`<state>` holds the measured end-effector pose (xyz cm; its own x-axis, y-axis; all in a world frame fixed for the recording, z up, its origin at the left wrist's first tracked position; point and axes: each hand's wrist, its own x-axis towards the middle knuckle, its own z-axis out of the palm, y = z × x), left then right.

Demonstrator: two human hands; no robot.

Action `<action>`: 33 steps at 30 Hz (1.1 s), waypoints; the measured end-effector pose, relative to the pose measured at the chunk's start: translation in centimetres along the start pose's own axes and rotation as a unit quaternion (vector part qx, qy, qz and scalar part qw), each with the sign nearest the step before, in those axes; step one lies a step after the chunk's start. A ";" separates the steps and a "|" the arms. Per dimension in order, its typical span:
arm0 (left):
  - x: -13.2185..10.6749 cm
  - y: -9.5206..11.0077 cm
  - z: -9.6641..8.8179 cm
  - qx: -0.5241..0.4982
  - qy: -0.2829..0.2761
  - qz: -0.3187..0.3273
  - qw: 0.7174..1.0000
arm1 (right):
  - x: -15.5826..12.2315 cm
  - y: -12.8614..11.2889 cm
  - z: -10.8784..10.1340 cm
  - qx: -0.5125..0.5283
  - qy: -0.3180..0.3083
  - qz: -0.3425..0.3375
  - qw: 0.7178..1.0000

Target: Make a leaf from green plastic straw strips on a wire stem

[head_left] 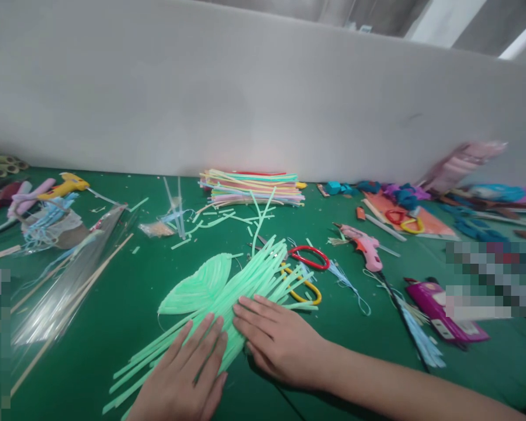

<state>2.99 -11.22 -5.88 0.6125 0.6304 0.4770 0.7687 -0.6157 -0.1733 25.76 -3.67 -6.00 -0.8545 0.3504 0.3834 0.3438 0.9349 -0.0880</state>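
Observation:
A loose bundle of mint-green pipe cleaners (pixel 241 286) lies slantwise on the green table in front of me. My left hand (pixel 188 362) rests on its lower part, fingers stretched out and palm down. Across its middle right side lies my right hand (pixel 280 339), also with straight fingers and not gripping. A mint-green leaf shape (pixel 197 286) made of the same fuzzy stems sits just left of the bundle, partly covered by it. Scissors (pixel 312 257) with red and yellow handles lie at the bundle's upper right, their blades partly hidden by it.
A stack of multicoloured pipe cleaners (pixel 252 188) lies against the grey partition (pixel 245 88). To the right are a pink glue gun (pixel 364 245) with a black cord and a magenta box-shaped thing (pixel 447 310). A yellow glue gun (pixel 68 186), thin sticks and clear plastic lie left.

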 end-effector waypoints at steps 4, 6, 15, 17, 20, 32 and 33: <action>0.0 0.5 0.4 -0.042 0.025 -0.040 0.998 | -0.2 -0.1 0.4 -0.027 0.019 0.011 0.999; 0.0 0.9 0.6 -0.052 0.030 -0.061 0.996 | -0.3 0.1 0.4 -0.021 0.017 0.000 1.000; -0.2 0.6 0.8 0.045 -0.033 -0.025 0.998 | 0.3 1.0 -1.5 0.033 -0.104 0.020 0.994; -0.4 0.8 0.9 0.062 -0.045 -0.056 0.995 | 0.7 1.3 -2.4 0.063 -0.146 0.019 0.987; -0.6 0.8 1.0 0.071 -0.050 -0.092 0.992 | 1.5 1.9 -3.5 0.101 -0.193 0.023 0.976; 0.5 -0.5 -0.5 0.026 -0.050 -0.168 0.984 | 5.8 2.8 -3.7 0.052 -0.209 -0.020 0.976; 0.5 -0.7 -0.7 0.001 -0.062 -0.190 0.980 | 5.9 2.6 -3.7 0.032 -0.204 -0.025 0.978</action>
<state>2.67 -10.82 -4.94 0.2998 0.8662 0.3998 0.9457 -0.3251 -0.0049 23.08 0.65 -0.63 -0.9581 0.2862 -0.0083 0.2844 0.9483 -0.1407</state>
